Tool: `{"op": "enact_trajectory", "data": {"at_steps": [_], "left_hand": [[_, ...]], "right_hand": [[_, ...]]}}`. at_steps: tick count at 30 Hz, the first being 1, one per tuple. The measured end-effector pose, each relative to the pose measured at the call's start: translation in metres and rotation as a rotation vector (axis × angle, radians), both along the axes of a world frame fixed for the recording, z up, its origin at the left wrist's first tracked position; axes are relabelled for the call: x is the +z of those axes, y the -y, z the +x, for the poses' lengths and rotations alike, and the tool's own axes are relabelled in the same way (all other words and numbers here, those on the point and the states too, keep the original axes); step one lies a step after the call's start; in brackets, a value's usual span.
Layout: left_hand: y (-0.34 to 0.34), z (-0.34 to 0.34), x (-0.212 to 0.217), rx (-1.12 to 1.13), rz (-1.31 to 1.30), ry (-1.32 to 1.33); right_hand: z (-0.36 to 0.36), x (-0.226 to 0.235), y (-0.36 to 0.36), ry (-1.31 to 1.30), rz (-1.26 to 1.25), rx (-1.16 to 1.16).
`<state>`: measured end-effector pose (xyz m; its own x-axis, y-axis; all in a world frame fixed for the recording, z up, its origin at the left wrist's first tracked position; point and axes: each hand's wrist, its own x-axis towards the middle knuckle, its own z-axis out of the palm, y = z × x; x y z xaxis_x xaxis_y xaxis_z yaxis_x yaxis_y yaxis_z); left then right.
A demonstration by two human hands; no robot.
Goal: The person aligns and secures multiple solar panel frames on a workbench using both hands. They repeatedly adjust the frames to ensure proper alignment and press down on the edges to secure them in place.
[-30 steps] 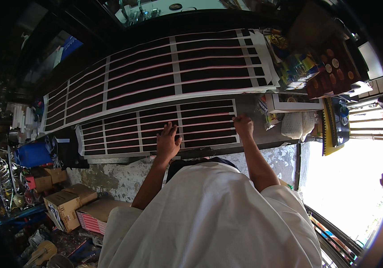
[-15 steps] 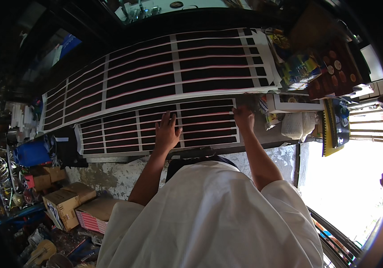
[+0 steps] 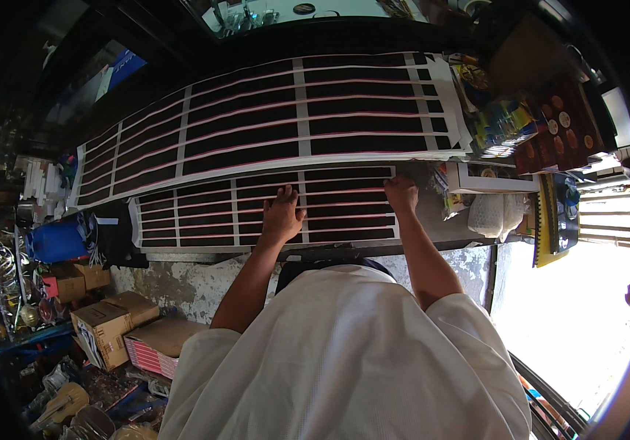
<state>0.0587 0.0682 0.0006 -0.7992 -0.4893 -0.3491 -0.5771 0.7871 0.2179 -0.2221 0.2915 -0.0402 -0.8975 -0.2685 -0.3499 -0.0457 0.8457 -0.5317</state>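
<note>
A long dark sheet (image 3: 344, 213), crossed by pale strips running lengthwise and a few crosswise bands, lies along the near edge of the work surface. My left hand (image 3: 283, 215) rests palm down on its middle, fingers stretched out, beside a crosswise band. At the sheet's right end, my right hand (image 3: 401, 193) has its fingers curled closed near the tips of the strips. Whatever may be between those fingers is hidden. Just beyond lies a larger pile of similar striped sheets (image 3: 249, 110), white at its edges.
Packages (image 3: 502, 128) and a white box (image 3: 494, 178) stand at the right, near a bubble-wrapped bundle (image 3: 496, 214) and a yellow-edged spiral-bound book (image 3: 546, 227). Cardboard boxes (image 3: 106, 330) sit low at the left, near a blue container (image 3: 58, 240). A peeling wall (image 3: 190, 292) is below the surface.
The whole view has shifted slightly. My right hand has come a little further over the sheet's right end. My left hand stays flat in nearly the same spot.
</note>
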Motion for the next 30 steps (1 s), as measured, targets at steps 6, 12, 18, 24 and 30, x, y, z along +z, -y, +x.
{"op": "enact_trajectory", "data": {"at_steps": [6,12,18,24,30], "left_hand": [[0.001,-0.001,0.003,0.009,0.019,0.024],[0.001,0.0,0.004,0.02,0.032,0.033],[0.001,0.0,0.003,0.012,0.015,0.039],[0.001,0.001,0.002,0.006,0.017,0.027],[0.0,0.003,-0.002,0.013,0.019,-0.003]], "right_hand": [[-0.01,-0.012,-0.003,-0.007,0.006,0.05],[-0.008,-0.009,-0.004,-0.024,-0.019,0.04],[-0.011,-0.007,-0.005,-0.04,0.009,0.086],[-0.009,-0.01,-0.008,-0.072,-0.042,0.054],[-0.014,-0.019,-0.013,-0.079,-0.046,0.069]]}}
